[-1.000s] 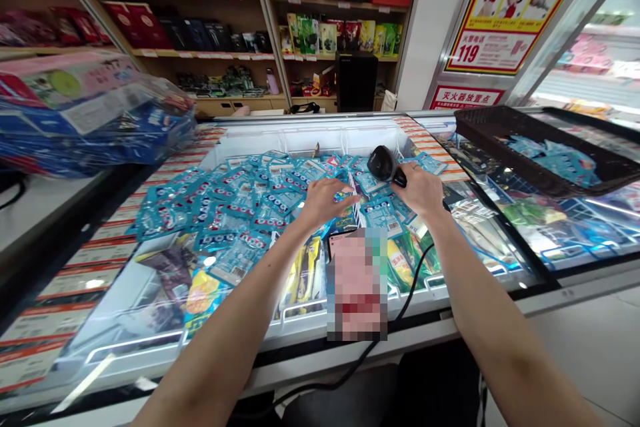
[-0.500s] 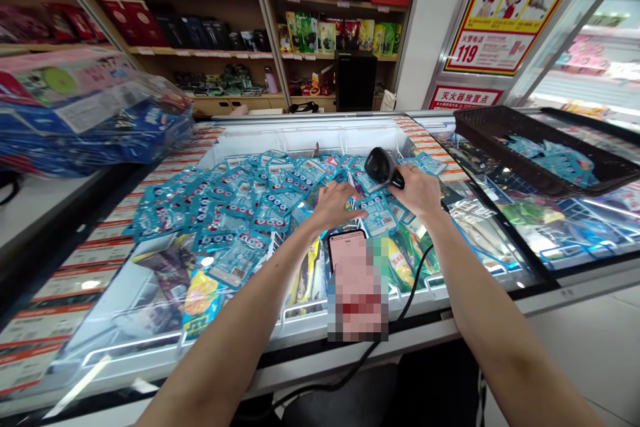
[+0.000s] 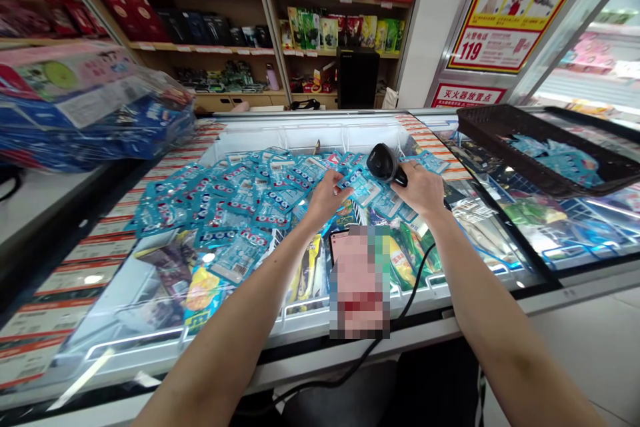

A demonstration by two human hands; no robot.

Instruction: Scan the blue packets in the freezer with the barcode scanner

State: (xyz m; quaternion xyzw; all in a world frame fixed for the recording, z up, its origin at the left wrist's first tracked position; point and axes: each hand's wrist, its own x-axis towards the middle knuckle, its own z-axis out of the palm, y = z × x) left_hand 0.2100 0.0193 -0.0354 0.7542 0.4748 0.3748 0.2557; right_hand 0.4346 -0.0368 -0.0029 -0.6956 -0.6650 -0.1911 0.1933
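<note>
My right hand (image 3: 421, 188) is wrapped round the handle of a black barcode scanner (image 3: 383, 163), its head pointing left over the packets. At its left, my left hand (image 3: 327, 199) has thumb and fingers pinched on the edge of a blue snack packet (image 3: 364, 187), close below the scanner head. Many similar blue packets (image 3: 240, 195) are spread over the glass top of the freezer, mostly left of my hands. A phone (image 3: 357, 273) with a blurred-out screen lies in front, between my forearms. The scanner's black cable (image 3: 416, 280) runs down past it.
A dark brown basket (image 3: 530, 170) with more blue packets stands at the right. Plastic-wrapped boxes (image 3: 95, 107) sit at the left. Price labels (image 3: 75, 257) line the freezer glass. Behind are stocked shelves (image 3: 200, 47) and a black box (image 3: 358, 79).
My left hand has drawn its fingers together on a packet and shifted slightly up and left. That packet has tilted and moved up toward the scanner. My right hand stays nearly in place.
</note>
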